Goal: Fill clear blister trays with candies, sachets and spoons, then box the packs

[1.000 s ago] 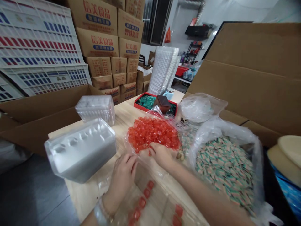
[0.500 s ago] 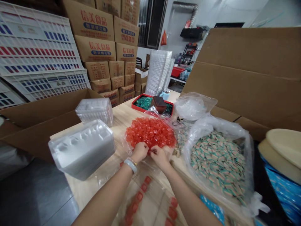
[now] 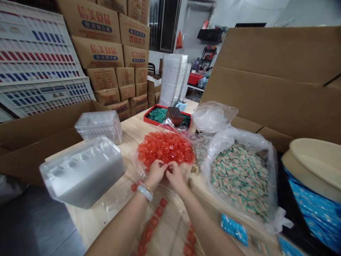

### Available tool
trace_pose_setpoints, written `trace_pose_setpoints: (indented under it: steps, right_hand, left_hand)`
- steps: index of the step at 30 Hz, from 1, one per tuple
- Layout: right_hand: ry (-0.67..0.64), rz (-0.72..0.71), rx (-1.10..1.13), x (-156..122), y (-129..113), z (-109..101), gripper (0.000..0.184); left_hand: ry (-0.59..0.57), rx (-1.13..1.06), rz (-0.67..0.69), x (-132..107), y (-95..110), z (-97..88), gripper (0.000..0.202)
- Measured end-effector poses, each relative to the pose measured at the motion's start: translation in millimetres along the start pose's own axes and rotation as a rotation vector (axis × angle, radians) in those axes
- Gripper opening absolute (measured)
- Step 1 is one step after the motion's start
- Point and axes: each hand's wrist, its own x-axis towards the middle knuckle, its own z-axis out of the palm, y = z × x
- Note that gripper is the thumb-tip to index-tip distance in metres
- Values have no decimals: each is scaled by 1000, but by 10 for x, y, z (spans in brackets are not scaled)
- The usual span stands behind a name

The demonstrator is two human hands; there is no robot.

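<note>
A heap of small translucent red pieces (image 3: pixel 165 145) lies on a clear plastic bag on the wooden table. At its near edge my left hand (image 3: pixel 157 172) and my right hand (image 3: pixel 174 175) meet, fingertips pinched together and almost touching. Whatever sits between the fingers is too small and hidden to name. A pale bangle (image 3: pixel 145 192) circles my left wrist. Below my forearms, a clear plastic tray (image 3: pixel 170 227) bears red square pieces in two rows, partly covered by the right forearm. A few red pieces (image 3: pixel 134 187) lie beside my left wrist.
Stacked clear plastic trays (image 3: pixel 82 170) stand at the left. To the right, an open plastic bag holds many striped green-and-beige pieces (image 3: pixel 239 177). Behind the heap is a red tray (image 3: pixel 151 122) of green pieces with a brown box (image 3: pixel 174 115). Blue packets (image 3: pixel 234 229) lie front right.
The view has shifted slightly, so the scene sits a little further left. Both hands remain pinched at the heap's near edge, with fingertips now closer together.
</note>
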Motion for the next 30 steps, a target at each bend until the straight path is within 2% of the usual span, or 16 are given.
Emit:
trace_pose_setpoints:
  steps: [3,6,8,11,14,17,19,22,25,30]
  right_hand:
    - [-83,-8,104,-170,36,-108,15]
    - [-132,25,351,-306,10,-235,24]
    - [-111,74,495,-323,-21,-297,29]
    - [-32,134,547,-260,-54,-355,28]
    - [-27,217,663,-196,-71,-411,27]
    - [-112,306,815,-194,-87,-470,28]
    - [-156,343,870,-212,-101,-497,29]
    - [-193,365,889,-222,-114,-507,29]
    - [-198,334,806,-190,-84,-501,29]
    - [-55,249,506,-104,77,-485,30]
  left_hand:
    - [-78,-57,70,-201,4,-64,4]
    - [-126,-96,137,-382,58,-120,2]
    - [-159,-109,175,-454,112,-132,6]
    - [-223,-118,240,-477,174,-135,14]
    - [-231,-189,184,-409,174,-156,13]
    - [-183,-253,53,-297,139,-174,18]
    - [-190,-261,25,-227,129,-164,26]
    - [-256,-269,31,-154,141,-110,29]
    - [-283,-238,64,-106,136,-52,19]
    - [-131,-86,124,-88,86,-118,15]
